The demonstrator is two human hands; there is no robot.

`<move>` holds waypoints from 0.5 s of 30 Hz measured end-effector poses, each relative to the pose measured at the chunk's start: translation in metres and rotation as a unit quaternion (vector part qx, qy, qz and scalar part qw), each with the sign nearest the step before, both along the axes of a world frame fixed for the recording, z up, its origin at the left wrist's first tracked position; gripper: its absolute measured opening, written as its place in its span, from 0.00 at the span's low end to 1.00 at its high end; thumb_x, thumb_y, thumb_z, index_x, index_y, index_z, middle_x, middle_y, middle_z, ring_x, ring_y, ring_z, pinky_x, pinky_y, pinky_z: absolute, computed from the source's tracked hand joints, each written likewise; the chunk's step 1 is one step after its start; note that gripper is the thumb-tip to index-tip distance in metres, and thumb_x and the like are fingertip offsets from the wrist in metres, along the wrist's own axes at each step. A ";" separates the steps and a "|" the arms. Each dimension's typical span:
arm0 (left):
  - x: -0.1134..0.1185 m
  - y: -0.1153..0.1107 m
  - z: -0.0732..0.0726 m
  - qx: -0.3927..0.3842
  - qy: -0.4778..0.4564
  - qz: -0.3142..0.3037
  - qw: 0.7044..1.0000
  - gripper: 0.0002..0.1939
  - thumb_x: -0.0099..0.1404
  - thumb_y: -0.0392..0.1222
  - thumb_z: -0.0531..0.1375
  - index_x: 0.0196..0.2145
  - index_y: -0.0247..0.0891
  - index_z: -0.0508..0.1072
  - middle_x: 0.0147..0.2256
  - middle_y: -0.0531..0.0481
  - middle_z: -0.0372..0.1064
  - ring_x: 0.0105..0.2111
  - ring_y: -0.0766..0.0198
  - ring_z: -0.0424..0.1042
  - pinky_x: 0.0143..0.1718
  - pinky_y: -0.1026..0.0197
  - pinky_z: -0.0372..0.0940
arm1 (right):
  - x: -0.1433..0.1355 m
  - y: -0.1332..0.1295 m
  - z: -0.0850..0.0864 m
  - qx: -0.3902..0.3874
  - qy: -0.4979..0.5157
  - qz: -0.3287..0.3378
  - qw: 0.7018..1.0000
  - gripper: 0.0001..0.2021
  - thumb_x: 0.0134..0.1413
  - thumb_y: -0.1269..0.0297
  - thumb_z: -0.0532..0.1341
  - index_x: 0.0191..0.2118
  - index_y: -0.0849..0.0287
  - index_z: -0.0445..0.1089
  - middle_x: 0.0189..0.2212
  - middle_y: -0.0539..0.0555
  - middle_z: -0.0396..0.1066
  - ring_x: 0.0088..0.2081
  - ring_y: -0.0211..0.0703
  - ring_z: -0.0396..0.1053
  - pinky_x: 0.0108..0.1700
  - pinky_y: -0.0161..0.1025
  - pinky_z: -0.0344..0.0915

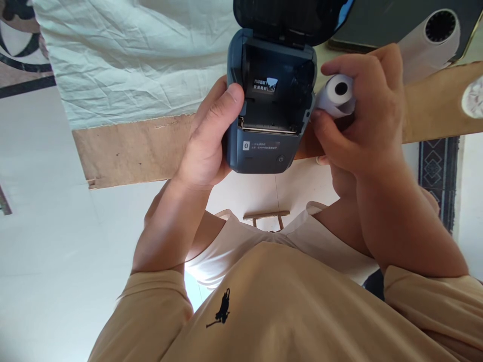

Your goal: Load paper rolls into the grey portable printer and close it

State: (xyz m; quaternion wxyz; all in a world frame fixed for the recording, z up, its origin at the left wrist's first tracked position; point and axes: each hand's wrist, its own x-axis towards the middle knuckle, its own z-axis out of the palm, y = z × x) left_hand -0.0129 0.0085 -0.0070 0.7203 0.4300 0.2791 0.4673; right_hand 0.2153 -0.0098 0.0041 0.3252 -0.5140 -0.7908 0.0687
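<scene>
A dark blue portable label printer (260, 153) is held up in front of me with its black lid (287, 20) swung open, so its paper compartment shows, with a small label inside and no roll in it. My left hand (211, 130) grips the printer's left side, thumb on the rim. Just to the right of the printer, my right hand (372, 108) pinches a small white paper roll (337, 95) between thumb and fingers. The roll's dark core hole faces up toward me. Whether the roll touches the printer's side I cannot tell.
A larger white roll (426, 48) with a black core stands on the table at the right, by a dark flat panel (381, 22). Pale green cloth (136, 55) covers the table behind its wooden edge (139, 148). A round whitish object (473, 98) lies at the far right.
</scene>
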 end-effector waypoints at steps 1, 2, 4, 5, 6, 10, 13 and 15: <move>0.000 0.000 0.000 0.014 -0.010 -0.003 1.000 0.18 0.60 0.57 0.62 0.40 0.41 0.73 0.47 0.45 0.73 0.54 0.42 0.69 0.47 0.47 0.67 | 0.000 0.000 -0.001 0.006 0.009 0.001 1.000 0.26 0.46 0.70 0.60 0.55 0.56 0.65 0.45 0.57 0.66 0.46 0.45 0.67 0.49 0.45 0.67; -0.001 -0.001 0.001 0.015 -0.013 -0.007 1.000 0.20 0.59 0.59 0.63 0.39 0.41 0.74 0.45 0.45 0.73 0.53 0.41 0.70 0.47 0.47 0.67 | 0.001 0.001 -0.002 0.011 0.021 0.006 1.000 0.28 0.45 0.72 0.59 0.56 0.57 0.64 0.45 0.57 0.67 0.46 0.44 0.68 0.49 0.44 0.67; 0.000 -0.002 0.003 0.032 -0.023 -0.013 0.999 0.23 0.59 0.62 0.61 0.41 0.41 0.74 0.45 0.45 0.73 0.53 0.40 0.70 0.46 0.46 0.67 | 0.001 0.001 -0.003 0.016 0.037 0.028 0.999 0.28 0.44 0.74 0.57 0.55 0.56 0.63 0.44 0.56 0.68 0.45 0.43 0.68 0.48 0.43 0.67; 0.000 -0.004 0.005 -0.001 -0.001 -0.005 1.000 0.16 0.65 0.54 0.57 0.44 0.42 0.73 0.49 0.46 0.71 0.56 0.42 0.67 0.51 0.46 0.65 | 0.001 0.002 -0.004 0.019 0.034 0.038 0.999 0.27 0.45 0.71 0.58 0.55 0.56 0.63 0.43 0.55 0.68 0.45 0.43 0.68 0.47 0.43 0.67; 0.000 -0.007 0.008 -0.005 0.000 -0.001 1.000 0.14 0.69 0.50 0.53 0.44 0.42 0.73 0.50 0.47 0.71 0.57 0.44 0.67 0.52 0.46 0.65 | 0.001 0.002 -0.004 0.024 0.024 0.043 0.998 0.24 0.46 0.67 0.59 0.53 0.55 0.64 0.43 0.55 0.68 0.45 0.44 0.67 0.45 0.43 0.68; 0.002 -0.015 0.020 -0.014 -0.007 0.002 1.000 0.11 0.70 0.45 0.52 0.41 0.43 0.73 0.50 0.48 0.72 0.58 0.45 0.66 0.52 0.46 0.64 | 0.003 0.008 -0.005 0.040 -0.016 0.018 0.999 0.20 0.50 0.62 0.63 0.50 0.58 0.67 0.43 0.57 0.69 0.44 0.43 0.68 0.45 0.42 0.68; 0.003 -0.014 0.020 -0.003 -0.009 0.001 1.000 0.10 0.68 0.48 0.55 0.41 0.44 0.73 0.50 0.48 0.72 0.57 0.45 0.66 0.51 0.46 0.66 | 0.007 0.015 -0.006 0.076 0.034 0.040 0.996 0.23 0.48 0.69 0.63 0.53 0.60 0.67 0.46 0.57 0.68 0.47 0.43 0.68 0.47 0.41 0.67; 0.003 -0.010 0.014 0.003 -0.006 0.002 1.000 0.11 0.67 0.49 0.55 0.41 0.44 0.73 0.50 0.48 0.73 0.56 0.46 0.68 0.50 0.46 0.67 | 0.008 0.018 -0.005 0.081 0.142 0.033 0.986 0.25 0.49 0.65 0.64 0.55 0.58 0.65 0.49 0.53 0.65 0.47 0.42 0.68 0.43 0.38 0.66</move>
